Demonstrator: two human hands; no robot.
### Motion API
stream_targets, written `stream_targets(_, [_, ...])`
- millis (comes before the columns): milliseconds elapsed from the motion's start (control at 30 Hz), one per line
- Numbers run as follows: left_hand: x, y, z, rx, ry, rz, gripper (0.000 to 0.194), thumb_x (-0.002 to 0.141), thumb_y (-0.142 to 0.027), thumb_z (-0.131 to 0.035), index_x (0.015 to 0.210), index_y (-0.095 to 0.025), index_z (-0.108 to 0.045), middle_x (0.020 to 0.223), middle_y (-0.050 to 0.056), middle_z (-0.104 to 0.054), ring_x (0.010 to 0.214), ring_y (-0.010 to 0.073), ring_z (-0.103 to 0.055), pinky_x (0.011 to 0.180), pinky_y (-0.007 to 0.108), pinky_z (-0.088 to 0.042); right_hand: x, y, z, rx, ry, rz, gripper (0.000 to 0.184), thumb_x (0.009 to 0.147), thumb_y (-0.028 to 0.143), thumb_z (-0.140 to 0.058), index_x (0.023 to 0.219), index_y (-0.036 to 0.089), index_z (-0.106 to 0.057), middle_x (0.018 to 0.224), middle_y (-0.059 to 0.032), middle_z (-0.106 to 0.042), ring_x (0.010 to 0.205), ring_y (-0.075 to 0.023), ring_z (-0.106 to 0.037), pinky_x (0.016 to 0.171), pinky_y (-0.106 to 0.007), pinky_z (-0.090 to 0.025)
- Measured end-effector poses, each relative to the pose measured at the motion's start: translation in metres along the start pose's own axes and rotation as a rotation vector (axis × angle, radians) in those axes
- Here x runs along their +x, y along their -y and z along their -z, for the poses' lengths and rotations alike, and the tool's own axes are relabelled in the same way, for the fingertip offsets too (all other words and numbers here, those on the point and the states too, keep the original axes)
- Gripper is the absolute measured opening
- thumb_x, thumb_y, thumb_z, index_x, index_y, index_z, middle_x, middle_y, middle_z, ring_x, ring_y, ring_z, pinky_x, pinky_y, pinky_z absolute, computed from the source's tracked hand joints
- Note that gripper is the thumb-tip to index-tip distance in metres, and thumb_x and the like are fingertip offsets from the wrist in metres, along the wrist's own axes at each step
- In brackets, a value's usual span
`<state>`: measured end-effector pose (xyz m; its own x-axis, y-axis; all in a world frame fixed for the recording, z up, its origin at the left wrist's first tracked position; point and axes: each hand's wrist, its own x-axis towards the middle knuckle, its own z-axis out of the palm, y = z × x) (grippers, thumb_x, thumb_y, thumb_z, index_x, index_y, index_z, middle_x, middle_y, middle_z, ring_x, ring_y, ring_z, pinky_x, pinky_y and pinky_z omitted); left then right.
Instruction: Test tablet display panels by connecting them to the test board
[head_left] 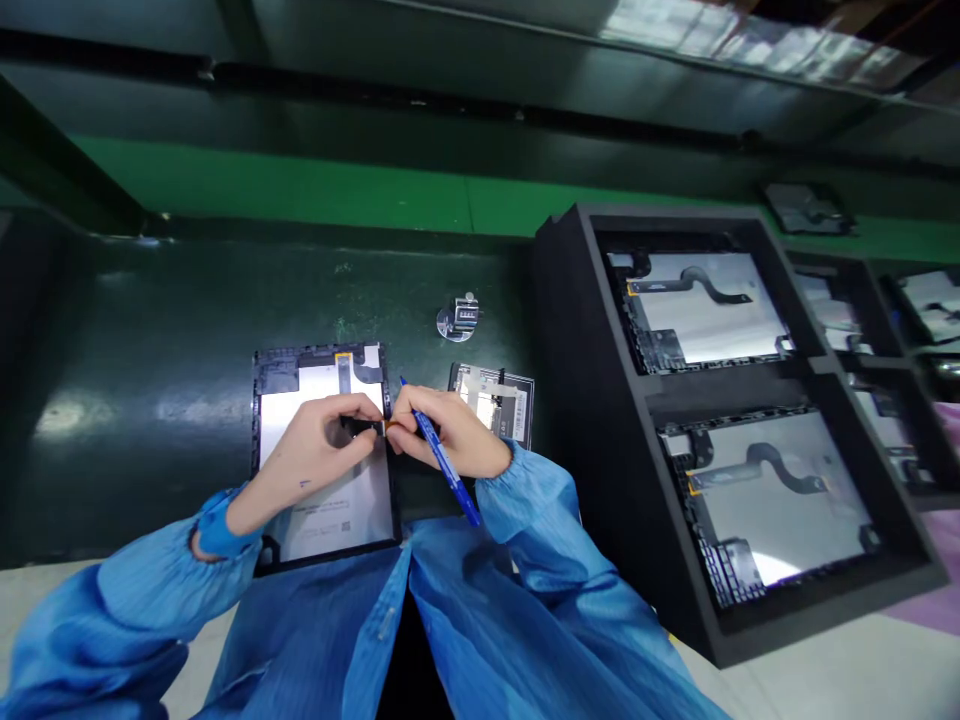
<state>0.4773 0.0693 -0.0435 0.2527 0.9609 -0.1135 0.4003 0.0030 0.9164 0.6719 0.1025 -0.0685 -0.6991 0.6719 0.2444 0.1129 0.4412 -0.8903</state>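
Note:
My left hand (315,465) rests on a dark-framed tablet panel (337,515), its fingers pinching a small black piece (358,427) on the panel's silver back. My right hand (450,430) is right beside it, at the panel's right edge, and holds a blue marker pen (447,462) slanted across my fingers. A yellow strip (343,356) and a dark ribbon sit at the panel's upper end. The hands hide the panel's middle. A smaller framed piece with silver tape (495,405) lies just beyond my right hand.
A metal tally counter (459,320) stands on the dark green bench mat (165,370). To the right, a black foam rack (645,390) holds two panels with ribbon cables, and further racks (892,320) stand beyond it. My blue sleeves fill the lower foreground.

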Motion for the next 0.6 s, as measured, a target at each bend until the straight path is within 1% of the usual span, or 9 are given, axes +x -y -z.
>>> stream_targets(67, [0.002, 0.002, 0.0, -0.059, 0.007, 0.021, 0.01, 0.074, -0.027, -0.057, 0.071, -0.019, -0.062, 0.069, 0.001, -0.064, 0.067, 0.0169, -0.057, 0.065, 0.027, -0.047, 0.0, -0.001, 0.0, -0.014, 0.012, 0.004, 0.022, 0.095, 0.024, -0.053, 0.079, 0.023, -0.037, 0.072, 0.0029, -0.056, 0.066, -0.0118, -0.05, 0.068, -0.024, -0.04])
stream_targets(167, [0.001, 0.005, 0.003, -0.089, 0.061, 0.045, 0.012, 0.074, -0.028, -0.058, 0.066, -0.02, -0.056, 0.065, 0.0, -0.058, 0.064, 0.0156, -0.052, 0.06, 0.027, -0.042, 0.001, -0.003, 0.001, -0.027, 0.021, 0.013, 0.022, 0.095, 0.022, -0.052, 0.079, 0.023, -0.037, 0.071, 0.0031, -0.055, 0.065, -0.0122, -0.048, 0.068, -0.025, -0.039])
stream_targets(267, [0.002, 0.006, 0.003, -0.103, 0.117, 0.063, 0.016, 0.076, -0.031, -0.058, 0.067, -0.019, -0.054, 0.066, 0.0, -0.057, 0.063, 0.015, -0.051, 0.059, 0.026, -0.04, 0.001, -0.004, 0.002, -0.001, 0.024, 0.037, 0.023, 0.095, 0.021, -0.052, 0.079, 0.023, -0.037, 0.07, 0.004, -0.054, 0.065, -0.0118, -0.048, 0.068, -0.024, -0.038])
stream_targets(333, [0.004, 0.006, 0.001, -0.115, 0.133, 0.068, 0.018, 0.078, -0.033, -0.059, 0.066, -0.019, -0.053, 0.065, 0.0, -0.057, 0.063, 0.0149, -0.052, 0.059, 0.026, -0.04, 0.001, -0.005, 0.001, 0.01, 0.033, 0.036, 0.023, 0.096, 0.021, -0.052, 0.079, 0.023, -0.037, 0.07, 0.0042, -0.055, 0.066, -0.0115, -0.049, 0.068, -0.024, -0.038])
stream_targets(400, [0.006, 0.005, -0.001, -0.113, 0.114, 0.06, 0.019, 0.079, -0.033, -0.061, 0.066, -0.02, -0.054, 0.066, 0.0, -0.058, 0.064, 0.0157, -0.054, 0.06, 0.027, -0.042, 0.0, -0.005, 0.0, 0.009, 0.027, 0.032, 0.022, 0.096, 0.021, -0.052, 0.079, 0.023, -0.037, 0.07, 0.0042, -0.056, 0.066, -0.0115, -0.05, 0.068, -0.024, -0.039])
stream_targets(467, [0.002, 0.005, 0.001, -0.093, 0.067, 0.039, 0.018, 0.081, -0.033, -0.064, 0.07, -0.019, -0.06, 0.072, 0.002, -0.064, 0.07, 0.0176, -0.059, 0.066, 0.028, -0.046, -0.001, -0.004, 0.0, 0.045, 0.004, 0.019, 0.023, 0.096, 0.022, -0.053, 0.079, 0.023, -0.037, 0.069, 0.0042, -0.057, 0.065, -0.0113, -0.052, 0.066, -0.024, -0.04])
stream_targets(533, [-0.012, 0.008, 0.012, -0.09, 0.001, 0.018, 0.016, 0.085, -0.035, -0.064, 0.078, -0.021, -0.067, 0.081, 0.003, -0.068, 0.08, 0.0198, -0.063, 0.075, 0.03, -0.049, -0.003, -0.004, 0.004, 0.114, -0.086, -0.007, 0.025, 0.097, 0.026, -0.054, 0.08, 0.023, -0.037, 0.072, 0.003, -0.061, 0.065, -0.0115, -0.057, 0.065, -0.024, -0.044])
stream_targets(567, [-0.023, 0.011, 0.022, -0.086, -0.033, 0.009, 0.017, 0.089, -0.037, -0.062, 0.083, -0.023, -0.069, 0.085, 0.003, -0.069, 0.084, 0.0205, -0.065, 0.079, 0.031, -0.05, -0.004, -0.005, 0.009, 0.127, -0.176, -0.028, 0.024, 0.098, 0.029, -0.055, 0.082, 0.024, -0.038, 0.079, 0.001, -0.065, 0.069, -0.0125, -0.062, 0.067, -0.025, -0.047])
stream_targets(600, [-0.038, 0.017, 0.033, -0.093, -0.079, 0.017, 0.02, 0.093, -0.038, -0.056, 0.087, -0.026, -0.07, 0.087, 0.002, -0.07, 0.086, 0.0212, -0.065, 0.082, 0.032, -0.051, -0.004, -0.006, 0.015, 0.102, -0.295, -0.051, 0.021, 0.098, 0.03, -0.056, 0.086, 0.023, -0.04, 0.09, -0.002, -0.07, 0.078, -0.0143, -0.066, 0.073, -0.027, -0.051])
